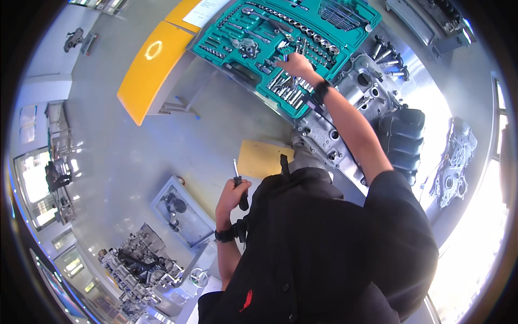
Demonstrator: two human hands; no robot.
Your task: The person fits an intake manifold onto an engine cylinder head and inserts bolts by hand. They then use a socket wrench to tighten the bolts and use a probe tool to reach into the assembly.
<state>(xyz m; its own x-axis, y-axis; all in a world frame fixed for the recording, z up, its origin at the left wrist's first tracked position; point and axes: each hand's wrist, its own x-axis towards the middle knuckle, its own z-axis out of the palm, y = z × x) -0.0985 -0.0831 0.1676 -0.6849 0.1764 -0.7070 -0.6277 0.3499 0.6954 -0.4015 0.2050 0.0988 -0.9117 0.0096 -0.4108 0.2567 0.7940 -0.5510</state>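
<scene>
My left hand (231, 195) is closed around the black grip of a screwdriver (237, 171), its metal shaft pointing up. My right hand (298, 66) reaches into an open teal tool case (297, 112), with the fingers drawn together over the small-parts area. Whatever lies between those fingertips is too small to make out. Rows of sockets (318, 39) and a fan of wrenches (341, 15) fill the case. A ratchet (259, 13) lies in its upper left part, above a metal pump-like part (247, 48).
Right of the case stand a metal cylinder head cover (364, 81), a black ribbed manifold (403, 137) and several ignition coils (391, 58). A yellow panel (151, 70) adjoins the case's left side. Lower left are a grey tray (197, 216) and an engine (137, 259).
</scene>
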